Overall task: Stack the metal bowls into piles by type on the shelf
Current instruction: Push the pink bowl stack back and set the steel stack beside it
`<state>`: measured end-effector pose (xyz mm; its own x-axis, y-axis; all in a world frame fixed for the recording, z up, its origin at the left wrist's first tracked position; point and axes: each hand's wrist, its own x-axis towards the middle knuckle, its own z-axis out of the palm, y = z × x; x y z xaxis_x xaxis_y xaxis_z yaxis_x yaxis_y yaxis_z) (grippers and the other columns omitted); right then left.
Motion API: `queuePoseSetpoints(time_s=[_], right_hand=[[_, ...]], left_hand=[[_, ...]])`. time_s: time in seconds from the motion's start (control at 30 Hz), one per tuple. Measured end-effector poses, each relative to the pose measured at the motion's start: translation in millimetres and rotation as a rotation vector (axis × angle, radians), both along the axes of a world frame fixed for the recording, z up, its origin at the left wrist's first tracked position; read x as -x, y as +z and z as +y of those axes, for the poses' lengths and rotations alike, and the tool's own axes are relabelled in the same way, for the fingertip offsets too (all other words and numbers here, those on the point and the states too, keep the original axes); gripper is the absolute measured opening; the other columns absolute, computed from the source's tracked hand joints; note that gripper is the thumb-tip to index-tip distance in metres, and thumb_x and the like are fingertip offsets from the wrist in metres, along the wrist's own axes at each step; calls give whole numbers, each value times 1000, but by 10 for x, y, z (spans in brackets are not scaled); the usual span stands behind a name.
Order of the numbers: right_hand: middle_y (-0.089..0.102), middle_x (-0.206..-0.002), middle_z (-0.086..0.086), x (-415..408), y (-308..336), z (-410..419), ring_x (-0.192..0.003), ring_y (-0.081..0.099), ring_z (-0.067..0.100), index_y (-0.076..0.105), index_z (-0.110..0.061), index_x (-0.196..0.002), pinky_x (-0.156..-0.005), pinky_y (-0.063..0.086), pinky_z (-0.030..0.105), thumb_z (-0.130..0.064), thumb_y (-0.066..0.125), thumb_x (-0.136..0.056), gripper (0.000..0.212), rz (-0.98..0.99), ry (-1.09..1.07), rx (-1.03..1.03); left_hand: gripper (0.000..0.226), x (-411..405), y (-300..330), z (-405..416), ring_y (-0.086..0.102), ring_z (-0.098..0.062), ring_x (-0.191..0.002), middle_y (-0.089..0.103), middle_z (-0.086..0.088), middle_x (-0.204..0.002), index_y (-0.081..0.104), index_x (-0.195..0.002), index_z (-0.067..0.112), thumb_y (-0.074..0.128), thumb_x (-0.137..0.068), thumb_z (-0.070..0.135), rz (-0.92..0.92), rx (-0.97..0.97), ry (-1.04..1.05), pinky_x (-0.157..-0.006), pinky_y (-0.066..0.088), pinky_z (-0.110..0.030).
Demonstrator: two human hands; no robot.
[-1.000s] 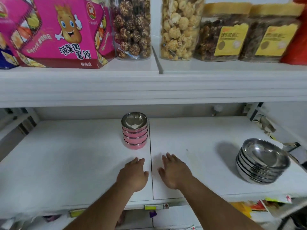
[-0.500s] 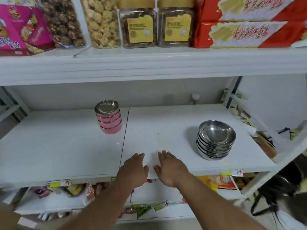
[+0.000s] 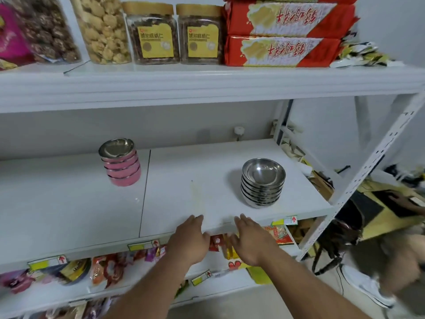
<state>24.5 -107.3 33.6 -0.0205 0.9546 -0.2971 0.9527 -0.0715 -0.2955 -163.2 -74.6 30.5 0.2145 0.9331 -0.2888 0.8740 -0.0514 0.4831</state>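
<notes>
1. The white shelf (image 3: 184,199) carries 2 separate piles of metal bowls, well apart from each other.
2. The pink-sided bowls (image 3: 122,165) stand in 1 upright pile on the left half of the shelf, just left of the seam between the 2 shelf boards; the top bowl shows a shiny metal inside.
3. The plain steel bowls (image 3: 262,183) sit nested in a second pile on the right half, nearer the front edge and the right end of the shelf.
4. The left hand (image 3: 189,240) hangs palm down at the shelf's front edge, fingers extended and close together, holding nothing. Its fingertips reach just over the edge; whether they touch the board cannot be told.
5. The right hand (image 3: 251,241) lies beside it in the same pose, flat, fingers straight and empty, near the left hand but apart from it.
6. Both hands are in front of the gap between the 2 piles, touching neither.
7. On the upper shelf (image 3: 207,81) stand clear snack jars (image 3: 151,34) with yellow labels and 2 stacked red packets (image 3: 282,31).
8. Below the hands, a lower shelf holds coloured snack packets (image 3: 108,270), blurred.
9. At the right edge, a perforated white upright (image 3: 368,166) frames the shelving.
</notes>
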Motion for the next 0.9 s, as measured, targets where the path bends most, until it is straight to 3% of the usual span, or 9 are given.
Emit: queuePoseSetpoints(time_s=[0.23,0.4,0.53,0.67,0.73,0.83,0.9], right_hand=[[11,-171,11,-579,-42,-178,-157,13,27,15,-11,-162,-124,17,37,-48,30,-106,69,-7,-102,16],[15,-170,10,-1138,-92,-5,-157,14,23,19,-10,-161,-123,19,37,-48,33,-105,69,111,-204,-9],[23,-168,9,-1541,-89,257,-154,24,24,23,-9,-160,-121,23,35,-41,37,-106,65,314,-322,-28],[34,-164,8,-1835,-54,611,-150,33,26,32,-11,-158,-118,27,36,-40,39,-106,59,607,-497,-55],[37,-163,7,-1936,-66,777,-149,34,26,36,-12,-156,-119,26,38,-41,37,-106,58,719,-527,-44],[42,-159,8,-2020,-95,981,-142,43,26,39,-15,-154,-122,28,45,-47,35,-105,59,900,-566,21],[43,-158,9,-2051,-115,1096,-134,49,25,37,-14,-155,-121,31,48,-51,36,-103,63,1046,-629,86]], left_hand=[[63,-406,-138,-64,22,-24,-152,19,-2,-167,24,-157,23,40,-100,43,-26,9,-45,-121,25,-41],[62,-806,-87,179,21,-22,-152,19,0,-167,23,-158,25,42,-101,42,-94,10,-10,-121,24,-38],[57,-1192,-42,407,36,-20,-145,28,2,-163,30,-155,25,45,-101,40,-305,50,150,-102,38,-27],[51,-1526,-35,668,42,-23,-140,38,-3,-158,38,-151,21,41,-103,37,-506,81,393,-111,30,-28],[54,-1638,-77,774,46,-23,-136,41,-4,-156,38,-151,20,39,-102,41,-627,120,509,-117,32,-37],[54,-1794,-115,840,50,-18,-125,45,-3,-149,38,-151,19,42,-102,44,-889,184,691,-113,41,-44],[55,-1892,-108,846,48,-19,-128,44,-5,-150,37,-151,19,45,-102,43,-1038,227,773,-110,44,-44]])
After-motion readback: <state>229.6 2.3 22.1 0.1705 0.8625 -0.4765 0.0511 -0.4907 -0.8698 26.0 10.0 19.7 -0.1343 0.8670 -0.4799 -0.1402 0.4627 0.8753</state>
